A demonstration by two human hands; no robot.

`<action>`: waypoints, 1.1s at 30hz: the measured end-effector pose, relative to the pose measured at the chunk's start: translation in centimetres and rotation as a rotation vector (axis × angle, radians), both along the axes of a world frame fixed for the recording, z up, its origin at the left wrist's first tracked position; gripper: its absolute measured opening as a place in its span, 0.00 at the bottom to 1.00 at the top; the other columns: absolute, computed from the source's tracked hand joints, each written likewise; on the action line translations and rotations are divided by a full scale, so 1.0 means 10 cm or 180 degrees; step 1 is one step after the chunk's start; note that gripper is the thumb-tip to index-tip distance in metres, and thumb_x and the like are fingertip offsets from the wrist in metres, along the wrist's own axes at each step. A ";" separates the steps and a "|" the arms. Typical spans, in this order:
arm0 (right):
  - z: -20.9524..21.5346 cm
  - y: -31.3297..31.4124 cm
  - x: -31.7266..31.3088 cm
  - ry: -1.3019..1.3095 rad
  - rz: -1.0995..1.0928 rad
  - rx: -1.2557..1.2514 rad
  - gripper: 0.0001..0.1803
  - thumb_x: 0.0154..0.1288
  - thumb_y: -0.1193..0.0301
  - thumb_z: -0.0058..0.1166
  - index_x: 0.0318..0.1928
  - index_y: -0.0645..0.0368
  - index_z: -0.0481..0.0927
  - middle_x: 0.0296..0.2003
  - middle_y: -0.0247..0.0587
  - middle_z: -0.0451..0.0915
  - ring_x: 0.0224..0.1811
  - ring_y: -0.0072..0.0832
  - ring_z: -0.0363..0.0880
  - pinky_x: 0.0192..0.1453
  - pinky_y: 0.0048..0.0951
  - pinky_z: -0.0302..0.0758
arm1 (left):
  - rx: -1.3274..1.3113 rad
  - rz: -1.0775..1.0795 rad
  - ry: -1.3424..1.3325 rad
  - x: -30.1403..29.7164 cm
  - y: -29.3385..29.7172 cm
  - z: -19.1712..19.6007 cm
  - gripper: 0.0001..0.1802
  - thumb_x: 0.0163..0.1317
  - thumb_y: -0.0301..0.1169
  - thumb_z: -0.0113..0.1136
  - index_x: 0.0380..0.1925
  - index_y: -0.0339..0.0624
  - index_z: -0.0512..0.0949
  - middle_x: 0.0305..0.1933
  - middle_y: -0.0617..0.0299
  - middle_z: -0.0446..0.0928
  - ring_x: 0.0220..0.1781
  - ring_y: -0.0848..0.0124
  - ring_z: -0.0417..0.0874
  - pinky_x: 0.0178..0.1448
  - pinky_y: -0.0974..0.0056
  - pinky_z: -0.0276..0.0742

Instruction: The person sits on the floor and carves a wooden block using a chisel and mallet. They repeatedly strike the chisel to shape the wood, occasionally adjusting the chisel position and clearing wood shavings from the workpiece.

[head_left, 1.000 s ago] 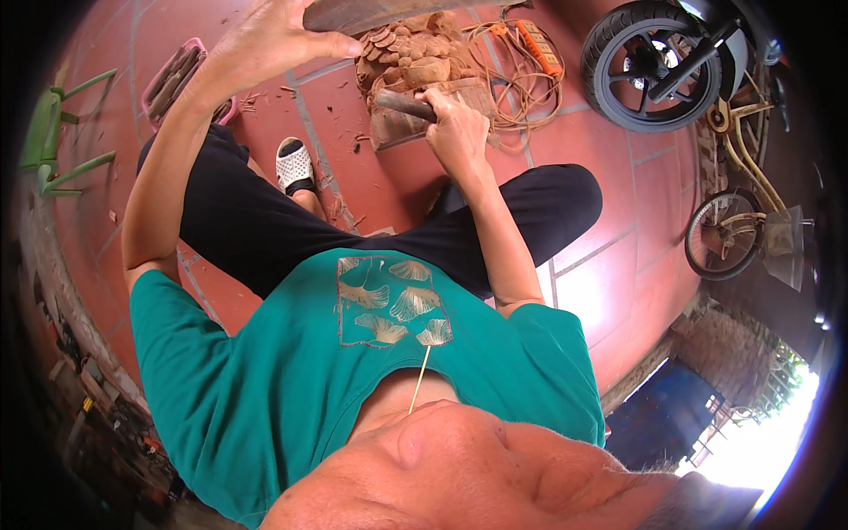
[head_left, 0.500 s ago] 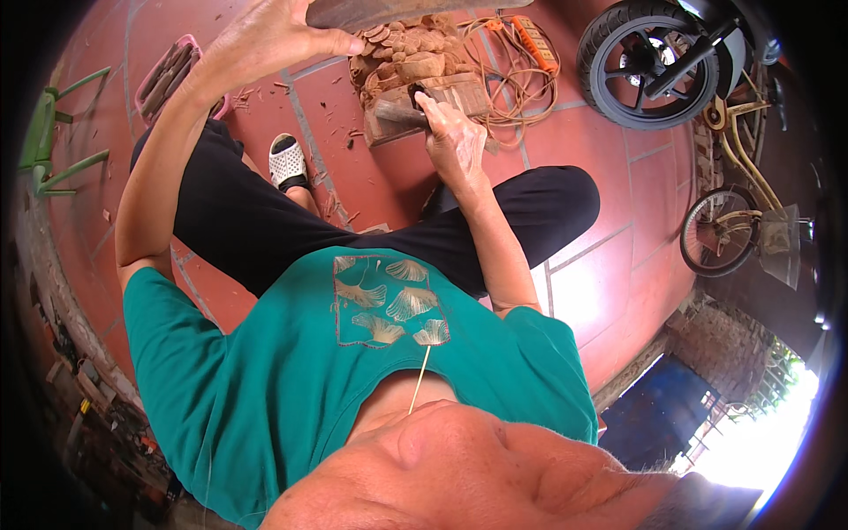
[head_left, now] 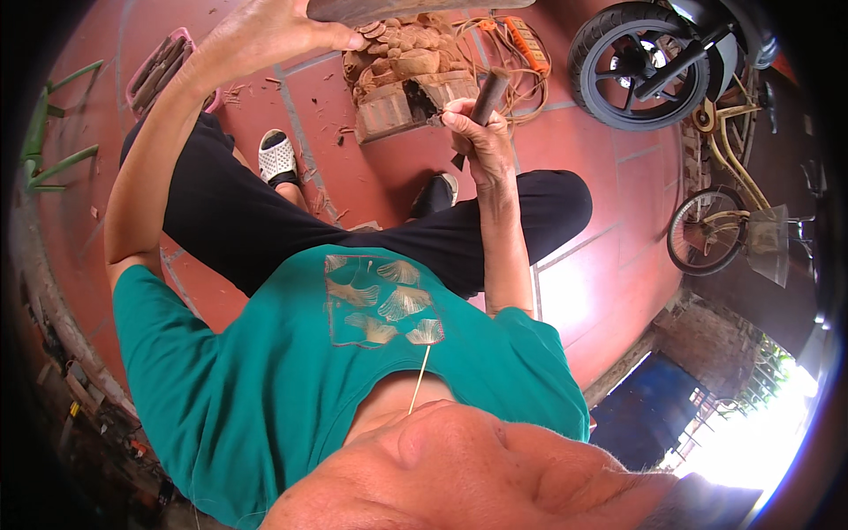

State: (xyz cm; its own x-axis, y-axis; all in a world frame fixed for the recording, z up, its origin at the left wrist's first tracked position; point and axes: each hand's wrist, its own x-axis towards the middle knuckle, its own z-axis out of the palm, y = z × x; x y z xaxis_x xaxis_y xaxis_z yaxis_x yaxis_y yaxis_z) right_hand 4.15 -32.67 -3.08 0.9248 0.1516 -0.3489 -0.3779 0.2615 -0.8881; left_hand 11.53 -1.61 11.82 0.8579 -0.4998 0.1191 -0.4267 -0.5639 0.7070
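My left hand is raised at the top edge, its thumb stretched toward a carved block of brown wood; the other fingers are out of the picture. Beside that hand, a long brown wooden piece runs along the top edge; whether I grip it is hidden. Closed round a dark chisel-like tool with a thick brown handle, my right hand is just right of the carving's near edge. The tool stands tilted, handle end up and its thin dark end down. The carving has rounded relief and a dark hollow at its near side.
A pink basket of wooden-handled tools stands at the left, near a green plastic chair. Behind the carving lie an orange power strip and coiled cable. A motorbike wheel and a bicycle are at the right. Wood chips litter the red tiles.
My right hand has drawn the tool off the carving, rightward and toward me, and turned it more upright. The hollow and my right foot now show. My left hand has barely moved.
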 end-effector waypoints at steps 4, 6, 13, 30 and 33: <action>0.08 0.01 -0.03 0.0076 0.0027 0.0490 0.11 0.57 0.77 0.75 0.39 0.61 0.85 0.28 0.30 0.81 0.19 0.13 0.65 0.22 0.18 0.58 | 0.0000 0.0075 0.0140 -0.03 -0.04 0.07 0.45 0.53 0.28 0.75 0.73 0.43 0.67 0.65 0.46 0.80 0.63 0.57 0.83 0.69 0.56 0.76; 0.12 0.02 -0.04 0.0048 0.0090 0.0660 0.12 0.56 0.78 0.75 0.39 0.61 0.85 0.32 0.33 0.83 0.21 0.13 0.67 0.22 0.17 0.60 | 0.0023 -0.0028 -0.0045 -0.02 -0.04 0.04 0.46 0.53 0.29 0.75 0.74 0.43 0.67 0.64 0.46 0.80 0.63 0.57 0.83 0.69 0.56 0.76; 0.08 0.04 -0.07 -0.0186 0.0774 0.0301 0.11 0.57 0.74 0.75 0.40 0.58 0.86 0.35 0.30 0.82 0.24 0.13 0.67 0.26 0.17 0.61 | 0.0107 0.0033 -0.0082 -0.10 -0.06 0.11 0.46 0.54 0.29 0.74 0.74 0.43 0.66 0.64 0.45 0.80 0.59 0.59 0.85 0.67 0.56 0.77; 0.10 0.06 0.02 -0.1220 -0.0574 0.0218 0.17 0.81 0.54 0.51 0.55 0.53 0.71 0.41 0.41 0.81 0.43 0.27 0.79 0.51 0.32 0.75 | -0.0144 -0.0014 0.0090 0.00 0.01 -0.03 0.45 0.54 0.25 0.74 0.73 0.40 0.67 0.65 0.47 0.80 0.55 0.65 0.86 0.65 0.59 0.80; 0.12 0.10 0.02 -0.1454 -0.0658 0.0050 0.19 0.81 0.55 0.51 0.56 0.55 0.70 0.44 0.42 0.81 0.47 0.30 0.81 0.57 0.34 0.77 | -0.0222 0.0028 0.0227 -0.01 0.00 -0.01 0.44 0.54 0.25 0.74 0.73 0.40 0.67 0.64 0.48 0.80 0.55 0.65 0.86 0.65 0.59 0.80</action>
State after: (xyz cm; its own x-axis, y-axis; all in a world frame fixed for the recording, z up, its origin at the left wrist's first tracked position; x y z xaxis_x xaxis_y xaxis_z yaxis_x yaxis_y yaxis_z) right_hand 4.30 -31.70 -1.86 0.9938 -0.0490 0.0995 0.1097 0.3046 -0.9461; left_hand 11.42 -1.60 11.71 0.8697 -0.4849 0.0918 -0.3692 -0.5158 0.7731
